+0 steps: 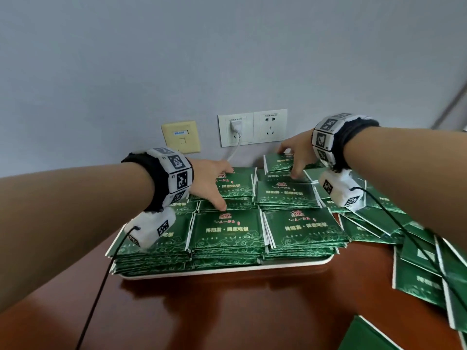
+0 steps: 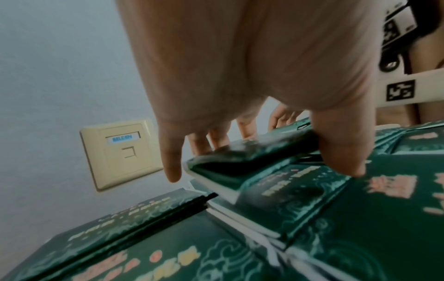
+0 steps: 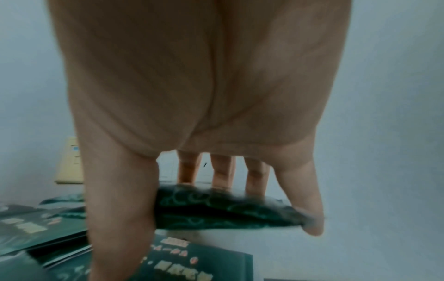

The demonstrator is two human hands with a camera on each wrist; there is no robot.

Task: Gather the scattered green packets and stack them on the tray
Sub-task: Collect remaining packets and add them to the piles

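Observation:
A white tray (image 1: 227, 272) on the brown table carries several piles of green packets (image 1: 227, 231). My left hand (image 1: 217, 185) reaches over the back middle pile and grips a small bundle of packets (image 2: 252, 152), thumb at the near edge and fingers at the far edge. At the back right, my right hand (image 1: 290, 160) grips another bundle of green packets (image 3: 216, 209), thumb in front and fingers behind. In the right wrist view that bundle hangs slightly above the pile beneath it. More loose packets (image 1: 424, 269) lie scattered on the table to the right of the tray.
The grey wall stands right behind the tray, with a beige data outlet (image 1: 180, 136) and white power sockets (image 1: 252, 127). A plugged-in white cable (image 1: 235, 147) drops behind the packets. Bare wooden table (image 1: 214, 314) lies in front of the tray. Black cables hang from both wrist cameras.

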